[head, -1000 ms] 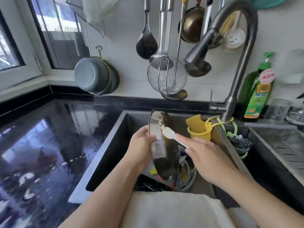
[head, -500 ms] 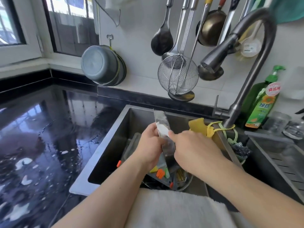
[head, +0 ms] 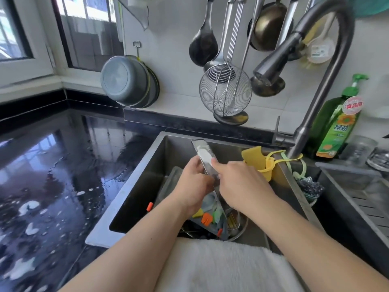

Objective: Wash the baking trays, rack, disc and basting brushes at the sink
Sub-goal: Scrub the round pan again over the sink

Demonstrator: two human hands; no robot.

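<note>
Black wet countertop (head: 63,175) flanks the steel sink (head: 134,186), where both hands (head: 195,182) grip an edge-on disc (head: 205,159).

Above the steel sink (head: 134,182) you have the curved grey faucet (head: 273,62) with its spray head hanging low on the right, and behind it the round wire skimmer (head: 225,90) and the dark ladles (head: 203,46) come down from the wall. Your two hands, left hand (head: 192,186) and right hand (head: 242,186), fill the middle of the basin around the thin shiny metal disc (head: 207,163). The yellow silicone holder (head: 257,160) blocks the right wall. The back left corner of the basin is open. The wet black counter (head: 52,175) on the left is wide and flat.
</note>
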